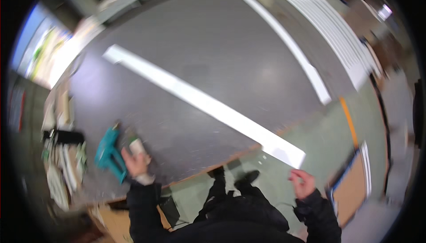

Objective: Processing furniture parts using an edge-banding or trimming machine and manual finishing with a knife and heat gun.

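A long white strip (191,94) lies diagonally across the dark tabletop, its near-right end jutting past the table's front edge. Just below that end is my right hand (303,185), its fingers curled but thumb and forefinger apart; no grip on the strip shows. At the table's near left, my left hand (136,165) is over the lower end of a small bottle-like thing (136,146) with a white label, blurred. One finger stretches out to the side; the others partly blend with the bottle. Left of this hand lies a teal pistol-shaped power tool (106,153).
Another white strip (284,34) lies along the table's right side. Beyond it is a stack of white strips (326,27). Offcuts and a black object (66,137) crowd the left edge. A cardboard-coloured panel (350,194) stands at lower right, near an orange floor line (349,121).
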The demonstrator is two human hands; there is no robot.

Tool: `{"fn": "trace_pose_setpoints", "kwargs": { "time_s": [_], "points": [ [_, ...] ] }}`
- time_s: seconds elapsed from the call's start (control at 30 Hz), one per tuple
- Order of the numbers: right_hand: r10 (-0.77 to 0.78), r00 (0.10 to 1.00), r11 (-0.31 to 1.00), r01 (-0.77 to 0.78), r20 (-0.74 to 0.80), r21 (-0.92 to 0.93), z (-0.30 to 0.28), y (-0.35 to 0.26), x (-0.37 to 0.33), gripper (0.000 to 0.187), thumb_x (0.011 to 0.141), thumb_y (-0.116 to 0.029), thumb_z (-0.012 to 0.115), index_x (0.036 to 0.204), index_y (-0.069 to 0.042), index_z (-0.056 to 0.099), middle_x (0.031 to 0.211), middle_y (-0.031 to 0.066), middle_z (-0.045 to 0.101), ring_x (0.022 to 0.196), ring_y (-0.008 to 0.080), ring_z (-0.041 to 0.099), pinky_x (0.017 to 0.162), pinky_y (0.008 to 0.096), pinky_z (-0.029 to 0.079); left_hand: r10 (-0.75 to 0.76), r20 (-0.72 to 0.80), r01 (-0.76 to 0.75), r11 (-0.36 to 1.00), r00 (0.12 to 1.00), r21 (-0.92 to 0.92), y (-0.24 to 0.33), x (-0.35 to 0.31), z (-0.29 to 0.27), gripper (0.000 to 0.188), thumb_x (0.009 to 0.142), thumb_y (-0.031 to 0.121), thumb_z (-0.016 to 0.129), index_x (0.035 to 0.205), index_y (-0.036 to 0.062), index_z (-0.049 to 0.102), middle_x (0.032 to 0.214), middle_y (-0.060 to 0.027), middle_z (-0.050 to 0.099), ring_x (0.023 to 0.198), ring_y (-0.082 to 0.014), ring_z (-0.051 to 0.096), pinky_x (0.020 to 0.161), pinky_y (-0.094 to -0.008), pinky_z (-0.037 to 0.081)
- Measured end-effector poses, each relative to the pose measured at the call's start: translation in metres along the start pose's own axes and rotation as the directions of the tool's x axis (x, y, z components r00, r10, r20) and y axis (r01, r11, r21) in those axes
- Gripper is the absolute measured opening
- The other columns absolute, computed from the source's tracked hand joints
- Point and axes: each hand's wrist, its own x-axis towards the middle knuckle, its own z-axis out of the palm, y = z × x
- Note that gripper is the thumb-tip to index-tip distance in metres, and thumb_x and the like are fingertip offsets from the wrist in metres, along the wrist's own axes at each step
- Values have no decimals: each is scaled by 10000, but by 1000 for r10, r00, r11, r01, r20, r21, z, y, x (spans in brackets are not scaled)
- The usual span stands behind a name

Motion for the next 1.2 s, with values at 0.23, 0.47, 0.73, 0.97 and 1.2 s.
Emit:
{"fn": "trace_pose_setpoints", "kwargs": {
  "time_s": [0.23,0.47,0.73,0.97,1.2],
  "points": [
    [-189,948,957,119,256,264,77,-48,-18,221,878,-124,673,1069,-14,658,958,114,652,768,227,667,668,321,539,-318,78,327,909,945,-257,34,-32,4,341,876,163,715,1108,-52,588,1021,-118,655,851,-247,685,845,-328,544],
    [-145,952,932,41,268,360,98,-31,-17,235,900,-162,643,1083,-15,653,1002,114,649,845,249,659,735,330,534,-547,352,642,716,760,-274,34,-5,-19,327,913,169,615,1120,-80,576,1082,-137,668,1021,-280,651,887,-403,559],
    [-249,916,910,110,314,400,108,-13,-10,238,904,-162,653,1073,6,654,1013,121,658,826,247,662,715,332,533,452,509,-660,288,732,694,51,-90,102,489,759,194,777,1165,3,583,987,-160,609,929,-302,592,850,-389,469],
    [-146,904,922,-23,402,387,86,1,-15,540,880,-278,698,1322,-30,514,1064,128,628,957,249,644,820,335,521,74,337,-258,798,939,544,43,-84,118,465,787,111,774,1184,-37,583,1002,-116,651,888,-194,619,796,-319,499],
    [59,990,553,-139,129,821,23,8,-18,600,981,-152,499,1483,21,219,1239,168,600,1274,251,455,1093,387,321,86,991,-532,837,-101,-126,134,-255,292,388,705,165,847,1024,30,671,1133,-132,649,1016,-313,622,875,-375,499]
  ]
}}
